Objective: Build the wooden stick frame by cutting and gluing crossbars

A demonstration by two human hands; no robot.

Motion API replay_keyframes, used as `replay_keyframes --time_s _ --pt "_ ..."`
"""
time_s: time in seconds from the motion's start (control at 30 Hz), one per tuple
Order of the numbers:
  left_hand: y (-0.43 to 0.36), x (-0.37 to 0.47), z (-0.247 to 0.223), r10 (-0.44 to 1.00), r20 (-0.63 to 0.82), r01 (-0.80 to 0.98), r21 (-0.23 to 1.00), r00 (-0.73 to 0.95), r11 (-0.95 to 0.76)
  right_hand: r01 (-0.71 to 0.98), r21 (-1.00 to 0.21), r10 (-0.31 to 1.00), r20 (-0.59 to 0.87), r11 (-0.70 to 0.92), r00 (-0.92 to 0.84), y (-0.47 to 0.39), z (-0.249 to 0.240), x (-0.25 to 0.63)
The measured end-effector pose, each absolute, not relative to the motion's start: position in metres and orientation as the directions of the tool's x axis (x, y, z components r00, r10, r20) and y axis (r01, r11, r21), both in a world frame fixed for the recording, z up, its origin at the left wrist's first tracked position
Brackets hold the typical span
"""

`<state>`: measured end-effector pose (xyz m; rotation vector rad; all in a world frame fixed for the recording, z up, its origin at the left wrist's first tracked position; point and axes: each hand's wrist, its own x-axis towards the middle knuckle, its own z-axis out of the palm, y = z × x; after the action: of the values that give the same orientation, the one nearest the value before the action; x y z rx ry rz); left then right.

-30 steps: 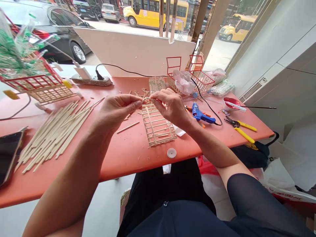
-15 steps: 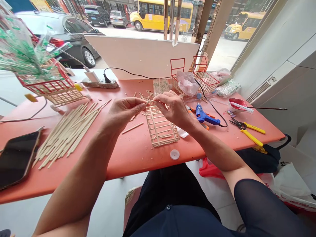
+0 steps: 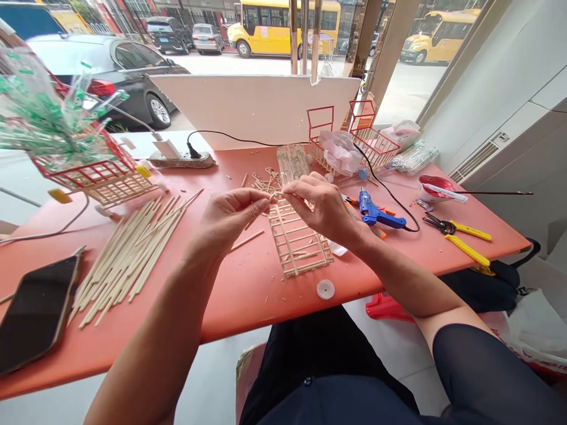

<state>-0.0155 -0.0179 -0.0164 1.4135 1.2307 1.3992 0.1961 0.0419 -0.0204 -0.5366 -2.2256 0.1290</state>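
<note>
While the left hand (image 3: pixel 237 213) and right hand (image 3: pixel 325 208) met above the slatted frame's (image 3: pixel 286 239) far end, both grips clamped on a small pale stick (image 3: pixel 276 195), over the worktop (image 3: pixel 239 301), bag (image 3: pixel 529 345) lettering was unreadable.

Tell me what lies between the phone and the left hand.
In the head view, a pile of sticks lies between the phone and the left hand, with bare tabletop on the hand's side.
</note>
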Motion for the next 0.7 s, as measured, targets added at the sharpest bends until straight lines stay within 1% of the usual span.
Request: replay_keyframes --time_s 0.33,0.43,0.7 --pt "-0.021 -0.017 -0.015 0.977 0.199 0.132 0.973 -0.078 -0.187 0.324 -0.256 0.404 0.718 0.911 -0.567 0.04 -0.028 0.194" --pt "-0.02 -0.016 -0.016 0.972 0.212 0.142 0.97 -0.102 -0.197 0.336 -0.262 0.418 0.702 0.905 -0.577 0.041 -0.031 0.191" --pt "-0.017 -0.014 -0.021 0.972 0.187 0.125 0.978 -0.143 -0.17 0.361 -0.249 0.425 0.697 0.899 -0.577 0.042 -0.033 0.19"
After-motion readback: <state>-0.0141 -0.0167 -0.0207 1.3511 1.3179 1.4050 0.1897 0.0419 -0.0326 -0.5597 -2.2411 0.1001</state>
